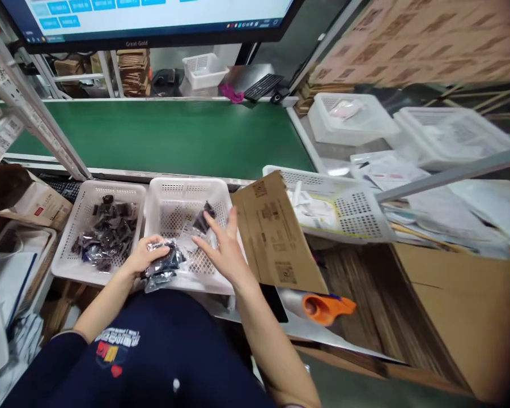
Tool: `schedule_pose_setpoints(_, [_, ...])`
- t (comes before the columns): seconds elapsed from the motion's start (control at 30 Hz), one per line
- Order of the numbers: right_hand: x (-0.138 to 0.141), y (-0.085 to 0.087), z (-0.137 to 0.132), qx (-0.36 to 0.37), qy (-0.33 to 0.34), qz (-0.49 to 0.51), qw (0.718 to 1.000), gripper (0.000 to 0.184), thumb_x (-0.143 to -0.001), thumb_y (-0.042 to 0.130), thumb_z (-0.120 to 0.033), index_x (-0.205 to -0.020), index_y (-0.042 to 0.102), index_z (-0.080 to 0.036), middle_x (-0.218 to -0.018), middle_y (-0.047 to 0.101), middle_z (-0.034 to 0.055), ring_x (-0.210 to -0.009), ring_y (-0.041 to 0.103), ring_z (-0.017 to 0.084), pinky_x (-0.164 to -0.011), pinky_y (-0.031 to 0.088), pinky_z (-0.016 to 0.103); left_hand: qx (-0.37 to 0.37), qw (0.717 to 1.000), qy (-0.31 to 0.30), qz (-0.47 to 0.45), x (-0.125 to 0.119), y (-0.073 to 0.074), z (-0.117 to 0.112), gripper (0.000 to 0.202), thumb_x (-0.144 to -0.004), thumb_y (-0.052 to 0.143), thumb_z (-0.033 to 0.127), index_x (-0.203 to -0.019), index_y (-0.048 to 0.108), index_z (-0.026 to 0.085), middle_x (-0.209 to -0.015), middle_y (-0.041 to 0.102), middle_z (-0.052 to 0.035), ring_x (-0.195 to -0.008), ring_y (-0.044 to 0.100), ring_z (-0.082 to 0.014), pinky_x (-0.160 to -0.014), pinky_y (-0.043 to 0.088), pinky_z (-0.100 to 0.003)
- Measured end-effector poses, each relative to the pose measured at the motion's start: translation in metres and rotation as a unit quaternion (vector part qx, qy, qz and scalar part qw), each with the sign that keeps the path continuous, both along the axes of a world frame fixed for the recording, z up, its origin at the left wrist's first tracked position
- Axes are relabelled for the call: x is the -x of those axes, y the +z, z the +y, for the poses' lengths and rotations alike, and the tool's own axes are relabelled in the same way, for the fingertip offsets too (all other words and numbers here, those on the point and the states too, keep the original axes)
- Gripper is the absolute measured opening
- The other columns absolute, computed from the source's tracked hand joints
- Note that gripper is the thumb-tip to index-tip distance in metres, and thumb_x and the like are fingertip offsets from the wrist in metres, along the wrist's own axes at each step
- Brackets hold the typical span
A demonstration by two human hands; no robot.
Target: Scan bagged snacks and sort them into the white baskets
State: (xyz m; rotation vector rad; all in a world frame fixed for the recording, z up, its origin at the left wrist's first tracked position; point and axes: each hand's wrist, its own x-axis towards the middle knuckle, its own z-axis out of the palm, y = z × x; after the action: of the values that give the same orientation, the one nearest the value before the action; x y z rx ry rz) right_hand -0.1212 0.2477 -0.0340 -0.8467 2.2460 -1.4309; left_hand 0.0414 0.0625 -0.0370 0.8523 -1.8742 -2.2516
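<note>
In the head view my left hand (147,255) is closed on several small clear plastic bags (166,262) with black items inside, at the near left edge of a white perforated basket (187,186). My right hand (224,249) reaches over this basket with its fingers spread. Just beyond its fingertips is another clear bag with a black item (203,220); whether the fingers touch it I cannot tell. To the left, a second white basket (68,249) holds a pile of bagged black items (106,232).
A flattened cardboard piece (276,232) leans at the basket's right side, near an orange tape dispenser (329,309). Beyond the baskets runs a green conveyor belt (174,136) under a monitor (153,22). More white baskets (351,122) and papers stand at the right.
</note>
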Motion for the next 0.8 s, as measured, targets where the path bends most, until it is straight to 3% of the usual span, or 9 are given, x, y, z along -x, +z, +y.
schedule_pose_setpoints(0.1, [-0.013, -0.014, -0.007, 0.011, 0.096, -0.184, 0.978, 0.091, -0.088, 0.070, -0.071, -0.161, 0.044, -0.023, -0.162, 0.048, 0.0220, -0.145, 0.055, 0.036, -0.115, 0.052, 0.058, 0.105, 0.993, 0.050, 0.016, 0.003, 0.001, 0.006, 0.041, -0.070, 0.088, 0.053, -0.083, 0.071, 0.017, -0.079, 0.067, -0.0027, -0.074, 0.058, -0.0172, -0.073, 0.047, -0.028])
schedule_pose_setpoints(0.2, [-0.031, -0.017, -0.016, 0.043, 0.141, -0.219, 0.964, 0.081, -0.079, 0.083, -0.061, -0.143, 0.057, -0.019, -0.138, 0.068, 0.0176, -0.127, 0.067, 0.031, -0.113, 0.053, 0.052, 0.145, 0.987, 0.056, 0.041, 0.003, 0.000, 0.011, 0.038, -0.072, 0.084, 0.052, -0.082, 0.072, 0.017, -0.085, 0.070, -0.0051, -0.085, 0.063, -0.0202, -0.084, 0.049, -0.031])
schedule_pose_setpoints(0.27, [-0.037, -0.011, -0.019, 0.071, 0.131, -0.218, 0.965, 0.058, -0.078, 0.085, -0.053, -0.120, 0.064, -0.019, -0.118, 0.075, 0.0120, -0.113, 0.072, 0.027, -0.106, 0.056, 0.046, 0.122, 0.990, 0.063, 0.043, 0.002, -0.001, 0.011, 0.040, -0.072, 0.084, 0.054, -0.084, 0.073, 0.017, -0.087, 0.070, -0.0056, -0.084, 0.063, -0.0200, -0.083, 0.049, -0.030])
schedule_pose_setpoints(0.33, [-0.038, 0.001, -0.016, 0.092, 0.101, -0.218, 0.966, 0.044, -0.080, 0.083, -0.050, -0.104, 0.062, -0.020, -0.099, 0.074, 0.0065, -0.093, 0.072, 0.023, -0.090, 0.060, 0.039, 0.071, 0.994, 0.068, 0.037, -0.001, -0.001, 0.010, 0.046, -0.070, 0.087, 0.056, -0.088, 0.072, 0.017, -0.088, 0.070, -0.0049, -0.078, 0.062, -0.0179, -0.076, 0.049, -0.029])
schedule_pose_setpoints(0.43, [-0.034, 0.014, -0.008, 0.114, 0.046, -0.204, 0.971, 0.045, -0.080, 0.083, -0.054, -0.098, 0.058, -0.022, -0.085, 0.068, 0.0015, -0.076, 0.066, 0.018, -0.073, 0.058, 0.033, -0.013, 0.998, 0.057, 0.038, -0.005, -0.002, 0.007, 0.053, -0.064, 0.095, 0.054, -0.092, 0.069, 0.017, -0.090, 0.069, -0.0038, -0.075, 0.060, -0.0154, -0.071, 0.049, -0.026])
schedule_pose_setpoints(0.5, [-0.027, 0.016, -0.006, 0.133, 0.003, -0.192, 0.972, 0.050, -0.080, 0.083, -0.060, -0.101, 0.058, -0.022, -0.083, 0.066, 0.0009, -0.074, 0.064, 0.018, -0.070, 0.057, 0.033, -0.040, 0.997, 0.052, 0.039, -0.007, -0.002, 0.005, 0.055, -0.061, 0.099, 0.050, -0.091, 0.069, 0.016, -0.090, 0.068, -0.0037, -0.077, 0.061, -0.0148, -0.072, 0.049, -0.025])
schedule_pose_setpoints(0.6, [-0.007, 0.003, -0.010, 0.133, -0.104, -0.096, 0.981, 0.057, -0.083, 0.074, -0.073, -0.102, 0.061, -0.022, -0.088, 0.070, 0.0048, -0.080, 0.066, 0.022, -0.078, 0.059, 0.037, -0.057, 0.996, 0.067, 0.036, -0.011, -0.005, -0.001, 0.053, -0.058, 0.100, 0.046, -0.088, 0.069, 0.015, -0.087, 0.068, -0.0032, -0.076, 0.062, -0.0142, -0.070, 0.050, -0.024])
schedule_pose_setpoints(0.7, [0.018, -0.017, -0.016, -0.004, -0.153, 0.029, 0.988, 0.071, -0.087, 0.067, -0.074, -0.127, 0.063, -0.015, -0.123, 0.072, 0.0201, -0.114, 0.068, 0.037, -0.102, 0.055, 0.053, -0.078, 0.987, 0.128, 0.052, -0.020, -0.008, -0.014, 0.051, -0.060, 0.099, 0.045, -0.090, 0.069, 0.016, -0.085, 0.070, -0.0023, -0.069, 0.061, -0.0125, -0.065, 0.050, -0.023])
schedule_pose_setpoints(0.8, [0.028, -0.035, -0.018, -0.128, -0.084, 0.100, 0.983, 0.098, -0.089, 0.070, -0.059, -0.162, 0.035, -0.005, -0.166, 0.040, 0.0314, -0.152, 0.043, 0.048, -0.124, 0.037, 0.065, -0.067, 0.975, 0.200, 0.064, -0.031, -0.007, -0.032, 0.051, -0.061, 0.097, 0.045, -0.092, 0.068, 0.017, -0.083, 0.070, -0.0011, -0.064, 0.060, -0.0111, -0.061, 0.049, -0.022])
